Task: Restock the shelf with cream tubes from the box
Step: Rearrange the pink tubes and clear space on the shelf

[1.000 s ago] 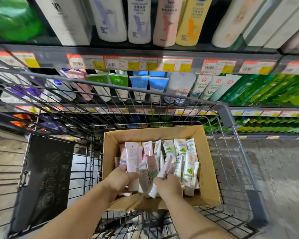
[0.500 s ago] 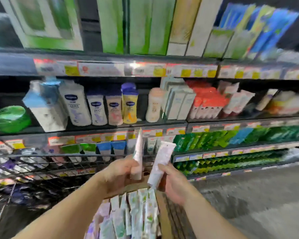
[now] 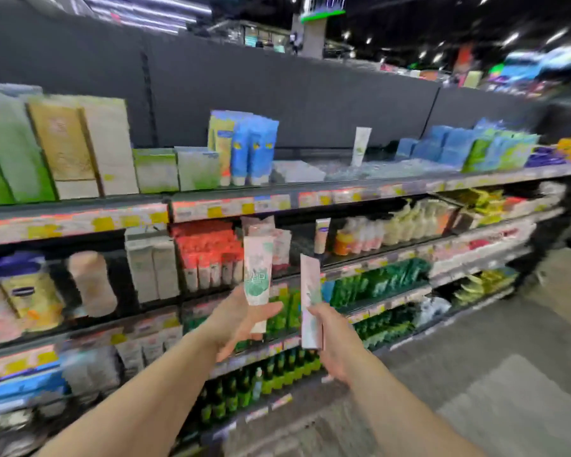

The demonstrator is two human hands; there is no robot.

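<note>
Store aisle, dark shelving in tiers, view motion-blurred. Left tube (image 3: 257,275) held upright in left hand (image 3: 241,319), fingers curled round its lower end, printed face toward the camera, probably so the label can be matched. Right tube (image 3: 310,300) gripped low by right hand (image 3: 335,338), edge-on, also upright. Both are raised before the second shelf (image 3: 360,258), near similar pale tubes (image 3: 271,235) beside the red packs (image 3: 208,255): likely the target slot. Box not in view.

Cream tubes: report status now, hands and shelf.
Left hand holds one tube. Right hand grips another tube. Both upright, short of the shelf. Nothing between.
</note>
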